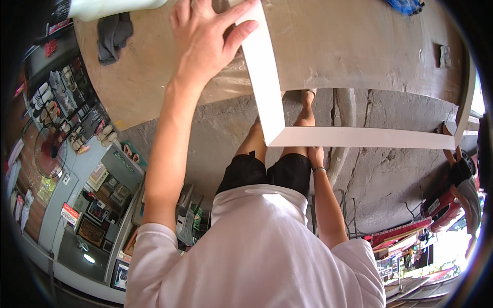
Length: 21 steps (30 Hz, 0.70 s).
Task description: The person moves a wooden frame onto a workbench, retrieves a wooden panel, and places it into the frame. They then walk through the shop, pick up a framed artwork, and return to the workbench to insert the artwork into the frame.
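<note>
White frame [267, 77], one item, flat-faced, two sides meeting in a mitred corner. Located under the thumb and forefinger of the left hand [203, 43], then running from that grip toward the body, with the second side leading off to the right.

Left hand: palm down, fingers spread, thumb and forefinger laid over the first side. The contact reads as pressing, not clenching; the forefinger's tip lies at the picture's edge. Likely reason for the hold: the mitred corner overhangs the near edge of the table [354, 56], so weight from above keeps the piece from tipping or sliding.

Right hand [317, 157]: below and right of the left grip, against the near edge of the second side, a thin wristband [319, 169] at its wrist. Fingers mostly hidden; whether they grasp, prop from beneath or merely rest cannot be told. A prop there would suit the unsupported side.

Grey cloth [114, 38]: on the table, left of the left grip, clear of the frame. White object [113, 7]: beyond the cloth, partly cut off, kind uncertain. Blue item [405, 5]: far right of the grip, at the upper edge, apart from the frame.
</note>
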Available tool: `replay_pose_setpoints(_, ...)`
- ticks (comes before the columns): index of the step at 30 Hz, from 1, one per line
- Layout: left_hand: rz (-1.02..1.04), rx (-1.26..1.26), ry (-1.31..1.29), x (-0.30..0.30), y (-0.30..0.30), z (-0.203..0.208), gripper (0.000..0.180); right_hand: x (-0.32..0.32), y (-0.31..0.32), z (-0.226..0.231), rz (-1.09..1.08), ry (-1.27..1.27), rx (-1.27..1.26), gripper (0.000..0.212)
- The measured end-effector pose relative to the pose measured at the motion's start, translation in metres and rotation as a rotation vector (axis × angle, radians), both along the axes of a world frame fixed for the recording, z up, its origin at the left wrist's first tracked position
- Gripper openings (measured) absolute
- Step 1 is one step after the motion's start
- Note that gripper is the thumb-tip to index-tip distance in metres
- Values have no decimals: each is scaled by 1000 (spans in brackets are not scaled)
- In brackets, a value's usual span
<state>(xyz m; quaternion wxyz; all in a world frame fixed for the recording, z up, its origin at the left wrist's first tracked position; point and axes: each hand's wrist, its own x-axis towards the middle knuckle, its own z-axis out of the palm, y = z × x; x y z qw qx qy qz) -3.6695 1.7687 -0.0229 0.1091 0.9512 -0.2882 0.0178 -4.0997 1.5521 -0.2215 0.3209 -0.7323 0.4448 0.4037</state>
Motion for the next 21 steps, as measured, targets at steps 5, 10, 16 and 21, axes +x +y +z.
replay_pose_setpoints(5, -98, 12, 2, -46, 5, -3, 42, -9, 0, -7, -88, -21, 4, 55)
replay_pose_setpoints(10, -163, 67, 187, -139, 8, 7, 39, -18, -5, -20, -173, -85, 39, 58)
replay_pose_setpoints(16, -207, 115, 244, -191, 8, 20, 34, -42, -17, -36, -347, -171, 86, 50)
replay_pose_setpoints(21, -164, 129, 128, -176, 6, 21, 30, -50, -38, -24, -335, -84, 76, 43)
